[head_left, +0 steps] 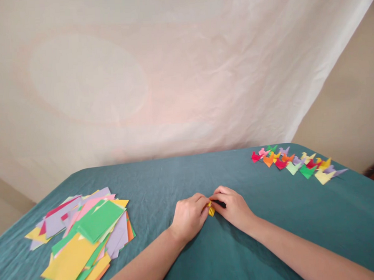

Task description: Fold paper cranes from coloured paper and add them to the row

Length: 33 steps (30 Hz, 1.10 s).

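Observation:
My left hand (189,217) and my right hand (234,207) meet at the middle of a teal-covered table (273,235). Both pinch a small folded yellow paper piece (211,209) that rests low on the cloth between their fingertips. Most of the piece is hidden by my fingers. Each hand has its fingers curled closed around it.
A loose pile of coloured paper squares (82,241) lies at the left front of the table. Several small folded paper figures (296,162) in mixed colours sit in a row at the far right. A pale cloth backdrop (140,84) hangs behind the table.

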Each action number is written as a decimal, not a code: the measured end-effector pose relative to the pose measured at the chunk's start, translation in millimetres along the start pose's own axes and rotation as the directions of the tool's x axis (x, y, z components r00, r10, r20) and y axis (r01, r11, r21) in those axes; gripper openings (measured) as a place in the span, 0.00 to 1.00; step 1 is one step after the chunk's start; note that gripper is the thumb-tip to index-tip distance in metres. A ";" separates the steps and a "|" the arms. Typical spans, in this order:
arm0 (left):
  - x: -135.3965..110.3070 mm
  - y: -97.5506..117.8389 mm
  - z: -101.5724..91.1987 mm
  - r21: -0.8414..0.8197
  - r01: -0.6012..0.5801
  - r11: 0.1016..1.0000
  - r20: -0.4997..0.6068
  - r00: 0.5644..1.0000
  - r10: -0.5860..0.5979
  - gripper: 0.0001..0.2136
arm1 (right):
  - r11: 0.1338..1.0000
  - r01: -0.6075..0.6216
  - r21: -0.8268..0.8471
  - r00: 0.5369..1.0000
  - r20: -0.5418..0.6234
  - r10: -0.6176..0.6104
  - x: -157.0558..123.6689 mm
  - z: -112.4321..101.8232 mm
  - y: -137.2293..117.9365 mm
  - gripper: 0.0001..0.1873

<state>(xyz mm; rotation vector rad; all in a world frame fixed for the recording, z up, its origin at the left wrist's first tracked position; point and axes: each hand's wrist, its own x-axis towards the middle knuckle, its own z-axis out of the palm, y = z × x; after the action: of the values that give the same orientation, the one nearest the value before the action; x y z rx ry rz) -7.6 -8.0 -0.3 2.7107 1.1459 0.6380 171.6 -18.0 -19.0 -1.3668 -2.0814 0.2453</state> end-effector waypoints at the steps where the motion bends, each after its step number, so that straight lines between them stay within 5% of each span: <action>1: 0.0 -0.3 0.3 0.005 -0.002 1.000 0.003 1.000 0.002 0.08 | 1.000 0.009 -0.002 1.000 -0.003 -0.009 -0.5 -0.1 0.2 0.07; 14: -1.4 -0.5 3.1 0.057 -0.033 0.998 0.011 0.999 0.033 0.09 | 0.992 0.118 -0.038 0.993 0.010 -0.117 -2.5 -2.4 3.2 0.10; 24: -2.6 -1.3 2.0 0.039 -0.023 0.999 0.005 1.000 0.023 0.10 | 0.989 0.030 0.143 0.999 0.011 -0.032 -3.9 -4.4 9.9 0.13; 33: -3.1 0.2 2.1 0.036 -0.062 0.997 0.021 0.998 0.062 0.10 | 0.970 0.240 -0.033 0.969 0.071 -0.238 -7.7 -15.8 14.6 0.15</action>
<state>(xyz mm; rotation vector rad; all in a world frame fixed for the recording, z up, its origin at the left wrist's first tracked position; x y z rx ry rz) -8.5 -10.2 -3.1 2.7865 1.0831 0.6035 194.1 -21.1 -16.6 -1.1300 -2.2944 0.1481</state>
